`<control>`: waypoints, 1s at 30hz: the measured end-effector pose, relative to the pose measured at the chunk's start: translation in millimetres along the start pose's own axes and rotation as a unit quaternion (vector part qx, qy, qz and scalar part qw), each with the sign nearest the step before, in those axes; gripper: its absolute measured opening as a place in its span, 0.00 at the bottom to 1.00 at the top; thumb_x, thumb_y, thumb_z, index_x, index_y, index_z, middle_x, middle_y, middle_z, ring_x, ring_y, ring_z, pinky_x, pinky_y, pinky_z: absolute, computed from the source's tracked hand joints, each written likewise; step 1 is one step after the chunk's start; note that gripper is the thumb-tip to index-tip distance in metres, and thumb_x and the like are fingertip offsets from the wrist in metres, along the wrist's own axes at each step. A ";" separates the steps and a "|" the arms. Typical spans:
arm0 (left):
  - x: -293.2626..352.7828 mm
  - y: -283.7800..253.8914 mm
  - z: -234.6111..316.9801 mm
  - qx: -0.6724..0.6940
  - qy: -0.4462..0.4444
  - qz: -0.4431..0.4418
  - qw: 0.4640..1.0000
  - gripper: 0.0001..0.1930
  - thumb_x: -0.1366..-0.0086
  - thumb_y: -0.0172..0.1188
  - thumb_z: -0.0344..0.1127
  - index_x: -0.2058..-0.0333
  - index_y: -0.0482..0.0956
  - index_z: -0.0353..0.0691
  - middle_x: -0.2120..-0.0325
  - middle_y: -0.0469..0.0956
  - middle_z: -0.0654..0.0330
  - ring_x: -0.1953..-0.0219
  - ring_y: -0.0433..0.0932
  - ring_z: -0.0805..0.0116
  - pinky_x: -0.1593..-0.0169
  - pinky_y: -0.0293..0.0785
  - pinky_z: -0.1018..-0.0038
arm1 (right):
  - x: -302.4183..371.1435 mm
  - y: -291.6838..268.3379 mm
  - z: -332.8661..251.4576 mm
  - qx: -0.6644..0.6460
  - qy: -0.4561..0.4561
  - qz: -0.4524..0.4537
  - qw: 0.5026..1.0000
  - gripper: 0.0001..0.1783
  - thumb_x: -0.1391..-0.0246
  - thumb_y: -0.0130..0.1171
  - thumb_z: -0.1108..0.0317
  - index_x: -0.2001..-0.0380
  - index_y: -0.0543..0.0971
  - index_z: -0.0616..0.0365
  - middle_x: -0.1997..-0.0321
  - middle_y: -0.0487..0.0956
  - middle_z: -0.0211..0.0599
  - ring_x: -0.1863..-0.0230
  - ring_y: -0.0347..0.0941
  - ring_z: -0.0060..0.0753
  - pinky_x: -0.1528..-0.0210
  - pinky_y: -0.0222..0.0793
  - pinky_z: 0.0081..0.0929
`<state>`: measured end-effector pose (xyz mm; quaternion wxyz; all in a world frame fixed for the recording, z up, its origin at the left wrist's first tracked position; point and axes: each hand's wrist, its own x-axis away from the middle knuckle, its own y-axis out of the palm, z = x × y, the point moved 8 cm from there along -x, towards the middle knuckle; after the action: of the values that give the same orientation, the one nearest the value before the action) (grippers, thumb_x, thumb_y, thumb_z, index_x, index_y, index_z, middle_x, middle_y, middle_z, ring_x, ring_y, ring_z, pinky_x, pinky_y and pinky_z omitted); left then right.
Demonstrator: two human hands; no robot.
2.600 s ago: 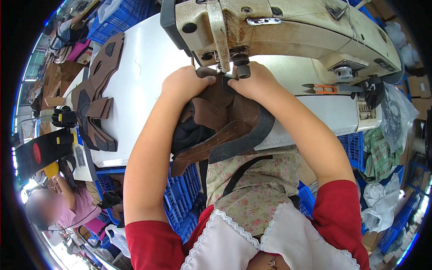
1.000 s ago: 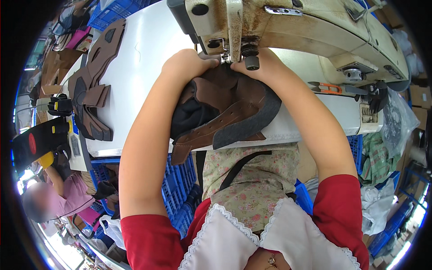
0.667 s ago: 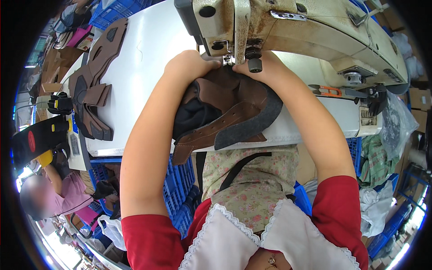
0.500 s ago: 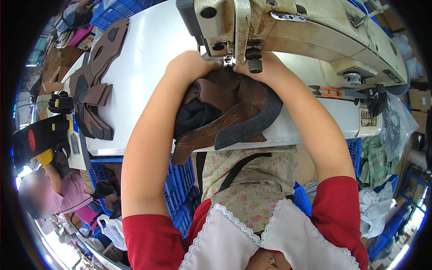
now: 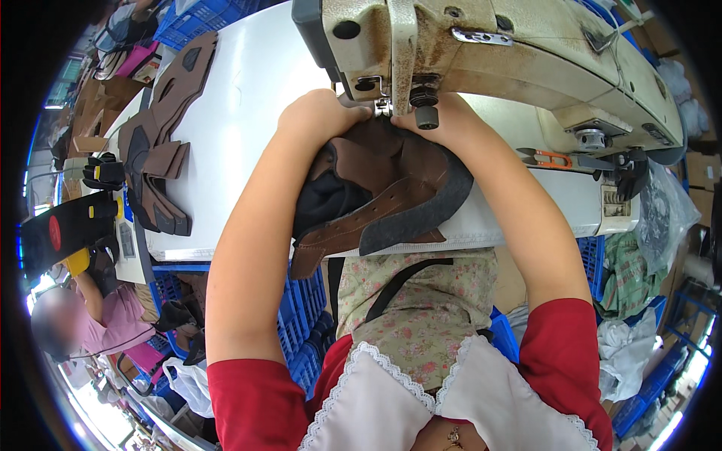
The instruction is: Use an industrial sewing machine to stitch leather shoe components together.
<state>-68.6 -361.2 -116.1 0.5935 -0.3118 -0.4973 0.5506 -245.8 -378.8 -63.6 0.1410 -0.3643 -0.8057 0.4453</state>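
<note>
A brown leather shoe upper (image 5: 368, 161) with dark lining and a curved strap lies under the presser foot (image 5: 383, 107) of a worn cream sewing machine (image 5: 526, 52). My left hand (image 5: 322, 114) grips its far edge just left of the foot, thumb pointing at the needle area. On the other side, my right hand (image 5: 432, 119) pinches the piece close to the foot, partly hidden behind the machine's black knob (image 5: 426, 116). The strap's punched end hangs over the table's near edge.
Stacked brown cut pieces (image 5: 162, 143) lie at the left of the white table (image 5: 248, 68). Orange-handled thread snips (image 5: 553, 158) rest right of my right arm. Blue crates (image 5: 297, 331) stand below the table. Another person (image 5: 113, 316) works at far left.
The whole view has shifted very slightly. Both hands stay at the presser foot with the shoe upper, which shows hardly any movement.
</note>
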 end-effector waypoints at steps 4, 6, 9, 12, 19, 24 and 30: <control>0.1 0.0 0.3 -0.013 0.000 0.006 1.000 0.35 0.47 0.62 0.67 0.61 0.85 0.35 0.62 0.84 0.48 0.58 0.83 0.53 0.54 0.77 0.63 | 3.7 -7.4 -9.4 0.013 -0.058 0.056 0.997 0.20 0.54 0.69 0.60 0.57 0.83 0.55 0.58 0.84 0.44 0.53 0.80 0.45 0.49 0.73 0.36; 0.7 0.2 1.0 -0.017 0.004 0.002 1.000 0.35 0.46 0.62 0.67 0.61 0.85 0.35 0.62 0.84 0.48 0.58 0.83 0.53 0.54 0.77 0.63 | 2.0 -1.0 -1.7 -0.021 -0.008 0.018 1.000 0.20 0.54 0.69 0.60 0.57 0.83 0.55 0.58 0.84 0.45 0.53 0.80 0.46 0.49 0.73 0.37; 0.1 1.9 0.4 -0.024 0.005 -0.008 1.000 0.34 0.45 0.61 0.67 0.61 0.86 0.37 0.62 0.84 0.48 0.57 0.83 0.53 0.54 0.77 0.63 | 3.2 -7.5 -7.0 -0.063 -0.051 0.062 0.995 0.21 0.54 0.68 0.60 0.56 0.83 0.55 0.57 0.84 0.45 0.53 0.80 0.46 0.49 0.73 0.37; -2.5 5.1 1.5 -0.009 0.032 -0.009 0.999 0.32 0.45 0.59 0.67 0.61 0.86 0.40 0.63 0.84 0.49 0.58 0.83 0.53 0.54 0.77 0.63 | 0.8 -1.3 0.5 -0.083 -0.017 0.041 0.996 0.21 0.54 0.68 0.60 0.56 0.83 0.56 0.57 0.84 0.46 0.52 0.80 0.46 0.49 0.73 0.37; -10.4 12.8 -2.6 0.001 0.046 -0.003 0.999 0.32 0.44 0.59 0.67 0.62 0.87 0.41 0.64 0.85 0.50 0.58 0.83 0.54 0.54 0.77 0.63 | -0.7 8.1 9.5 -0.024 0.028 0.009 0.999 0.20 0.53 0.68 0.60 0.57 0.83 0.55 0.58 0.84 0.44 0.53 0.80 0.45 0.50 0.74 0.36; -8.3 11.2 -2.2 -0.004 0.033 -0.002 0.999 0.33 0.45 0.60 0.66 0.63 0.86 0.37 0.64 0.84 0.49 0.59 0.83 0.53 0.55 0.77 0.63 | 6.1 4.6 9.6 -0.052 0.038 0.014 0.998 0.19 0.55 0.71 0.62 0.58 0.83 0.57 0.64 0.84 0.40 0.60 0.80 0.38 0.55 0.73 0.33; -5.6 8.1 0.4 -0.007 0.023 0.004 1.000 0.33 0.45 0.60 0.67 0.63 0.86 0.37 0.65 0.84 0.49 0.59 0.83 0.53 0.55 0.77 0.62 | 5.1 6.4 8.8 -0.046 0.041 -0.003 0.998 0.19 0.55 0.71 0.61 0.60 0.82 0.58 0.67 0.83 0.38 0.63 0.79 0.36 0.57 0.73 0.33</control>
<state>-71.2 -365.1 -124.8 0.6007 -0.3300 -0.4860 0.5422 -251.2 -378.4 -74.3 0.1586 -0.3862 -0.8196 0.3924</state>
